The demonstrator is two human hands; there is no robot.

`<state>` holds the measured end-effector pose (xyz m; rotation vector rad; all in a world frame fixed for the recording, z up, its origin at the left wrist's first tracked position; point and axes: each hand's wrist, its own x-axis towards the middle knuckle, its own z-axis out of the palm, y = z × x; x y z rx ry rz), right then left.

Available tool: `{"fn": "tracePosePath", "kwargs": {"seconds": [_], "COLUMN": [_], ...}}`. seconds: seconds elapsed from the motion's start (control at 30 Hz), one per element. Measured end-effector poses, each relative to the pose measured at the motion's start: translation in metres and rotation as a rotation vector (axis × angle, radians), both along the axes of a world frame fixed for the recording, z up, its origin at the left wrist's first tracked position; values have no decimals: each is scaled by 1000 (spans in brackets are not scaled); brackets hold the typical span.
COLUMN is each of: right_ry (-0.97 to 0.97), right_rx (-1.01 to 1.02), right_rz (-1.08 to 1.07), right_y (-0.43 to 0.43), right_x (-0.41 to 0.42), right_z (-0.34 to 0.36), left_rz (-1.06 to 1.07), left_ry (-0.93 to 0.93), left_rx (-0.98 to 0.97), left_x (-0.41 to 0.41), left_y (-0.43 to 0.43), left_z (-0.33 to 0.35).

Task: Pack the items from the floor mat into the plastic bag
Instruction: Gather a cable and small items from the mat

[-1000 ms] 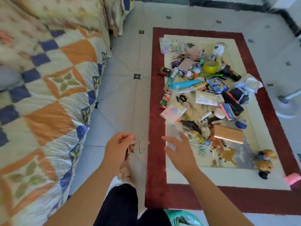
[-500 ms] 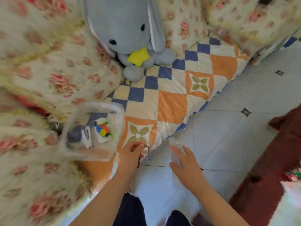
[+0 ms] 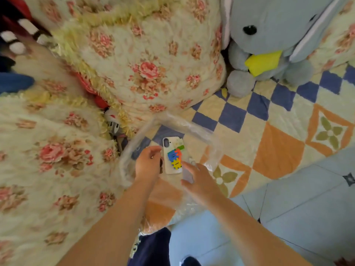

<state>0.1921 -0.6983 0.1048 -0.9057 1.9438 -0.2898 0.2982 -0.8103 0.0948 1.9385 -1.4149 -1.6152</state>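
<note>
A clear plastic bag (image 3: 194, 126) lies open on the quilted bed, its mouth facing me. Inside it rests a white phone case (image 3: 172, 150) with colourful puzzle shapes. My left hand (image 3: 147, 165) hovers at the bag's mouth, fingers curled round a small dark item (image 3: 160, 164) that is mostly hidden. To the case's right, my right hand (image 3: 199, 179) pinches a thin clear packet (image 3: 187, 175) at the bag's mouth. The floor mat is out of view.
The patchwork quilt (image 3: 278, 154) covers the bed edge, with floral pillows (image 3: 146, 60) behind and left of the bag. A grey plush rabbit (image 3: 269, 35) sits at the upper right. Pale tiled floor (image 3: 307, 208) lies to the right, and my dark-clothed knees (image 3: 153, 248) are below.
My view swung from the floor mat left to the bed. Both hands, still holding their items, came up to the mouth of the bag, which now lies closer and centred.
</note>
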Motion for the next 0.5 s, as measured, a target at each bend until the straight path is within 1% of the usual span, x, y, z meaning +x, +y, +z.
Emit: {"fn": "tracePosePath", "kwargs": {"seconds": [0.07, 0.13, 0.2, 0.27, 0.43, 0.5], "right_ry": [13, 47, 74, 94, 152, 152], "right_rx": [43, 67, 65, 63, 10, -45], "right_rz": [-23, -34, -12, -16, -48, -98], "right_y": [-19, -33, -43, -50, -46, -38], "right_x": [-5, -12, -18, -23, -25, -25], "right_z": [-13, -23, -27, -29, -29, -20], "left_rz": [-29, -102, -178, -194, -181, -232], "left_ry": [-35, -57, -54, -40, -84, -99], "left_rx": [29, 58, 85, 113, 119, 96], "left_x": [-5, -6, -3, -1, 7, 5], "left_y": [-16, -24, -23, -17, -3, 3], "left_z": [-9, -16, -24, -28, -33, -29]}}
